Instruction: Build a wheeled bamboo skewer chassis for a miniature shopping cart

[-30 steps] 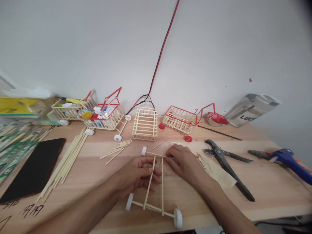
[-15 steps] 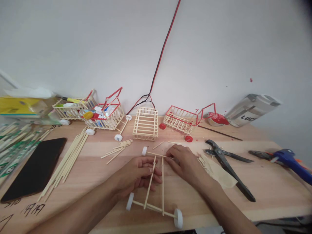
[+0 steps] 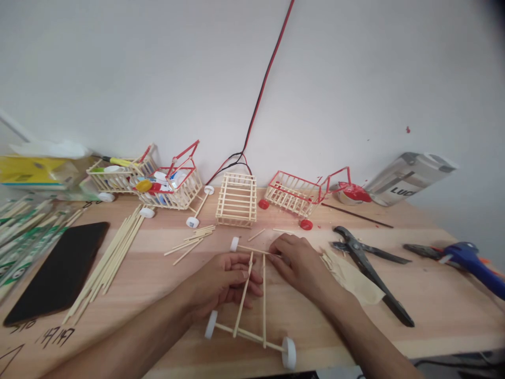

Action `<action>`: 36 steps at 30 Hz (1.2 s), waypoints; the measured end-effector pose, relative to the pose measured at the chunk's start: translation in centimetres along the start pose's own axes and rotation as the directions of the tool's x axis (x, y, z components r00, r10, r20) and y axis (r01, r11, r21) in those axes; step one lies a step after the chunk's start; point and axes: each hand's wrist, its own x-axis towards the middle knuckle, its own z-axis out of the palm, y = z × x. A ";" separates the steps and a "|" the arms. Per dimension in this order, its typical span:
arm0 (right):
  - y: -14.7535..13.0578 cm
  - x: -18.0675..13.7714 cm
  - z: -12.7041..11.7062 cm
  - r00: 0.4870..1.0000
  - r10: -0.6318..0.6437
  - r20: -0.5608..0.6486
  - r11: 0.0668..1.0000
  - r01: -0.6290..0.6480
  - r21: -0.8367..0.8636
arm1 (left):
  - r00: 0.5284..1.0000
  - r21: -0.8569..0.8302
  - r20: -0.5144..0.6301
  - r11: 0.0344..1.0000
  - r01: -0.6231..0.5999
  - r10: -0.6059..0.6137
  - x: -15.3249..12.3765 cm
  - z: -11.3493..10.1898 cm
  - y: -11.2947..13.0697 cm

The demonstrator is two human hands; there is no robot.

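Observation:
A flat frame of thin wooden sticks [image 3: 263, 305] with white cap wheels [image 3: 289, 353] lies on the wooden table [image 3: 434, 295] in front of me. My left hand [image 3: 221, 281] rests on the frame's left side, its fingers curled round the left long stick. My right hand [image 3: 298, 260] presses down on the far axle stick at its right end, fingers closed over it. A white wheel [image 3: 234, 244] sits on that axle's left end.
Behind stand a bare stick basket [image 3: 235, 200], a red-trimmed cart [image 3: 294, 193] and two carts filled with caps [image 3: 169, 184]. Loose sticks [image 3: 110, 258] and a black phone [image 3: 55, 273] lie left. Black pliers [image 3: 371, 268], a blue glue gun [image 3: 473, 263] and brown paper [image 3: 351, 273] lie right.

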 end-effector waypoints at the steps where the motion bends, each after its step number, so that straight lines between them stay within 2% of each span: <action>1: 0.0 0.0 0.0 1.000 0.001 0.002 1.000 -0.001 -0.003 | 1.000 0.002 -0.002 1.000 0.000 0.000 0.0 0.0 0.0; 16: -0.1 -0.2 0.0 1.000 -0.004 0.009 0.999 0.004 -0.040 | 1.000 -0.008 0.018 1.000 -0.014 0.014 0.0 0.0 0.0; 36: -0.7 -0.7 0.0 0.999 0.000 0.043 0.992 0.005 -0.128 | 0.999 0.103 0.016 0.994 -0.033 0.031 0.2 0.2 0.3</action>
